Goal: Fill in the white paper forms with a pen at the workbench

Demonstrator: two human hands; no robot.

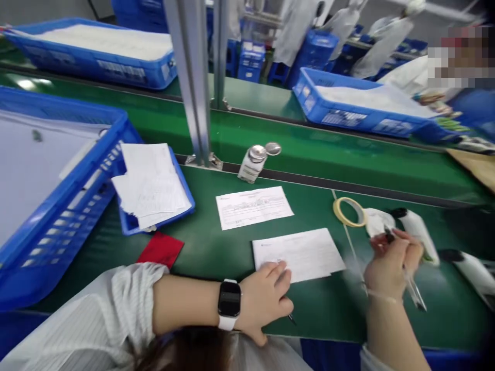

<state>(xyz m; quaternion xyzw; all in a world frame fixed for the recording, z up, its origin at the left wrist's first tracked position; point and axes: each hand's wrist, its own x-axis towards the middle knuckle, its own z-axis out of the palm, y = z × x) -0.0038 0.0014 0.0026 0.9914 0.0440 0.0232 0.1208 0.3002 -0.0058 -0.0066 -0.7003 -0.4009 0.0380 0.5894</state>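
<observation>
My left hand (266, 296), with a white-strapped watch at the wrist, rests with fingers apart on the near left edge of a stack of white printed forms (299, 252). A dark thin object (291, 319) pokes out just below it. To the right, my right hand (394, 260) is closed around a pen (415, 294), whose clear barrel slants down behind the hand; a dark tip shows at the fingers. Beyond the fingertips lies a crumpled white item (379, 221). Another printed form (254, 207) lies flat farther back.
Tape roll (349, 212), white-and-black tools (419, 234) at right. Metal-topped bottle (252, 164) by a metal post (193, 82). Small blue tray (181, 212) with papers, red cloth (161, 249), large blue basket (77, 226) at left. Blue crates and people stand across the green bench.
</observation>
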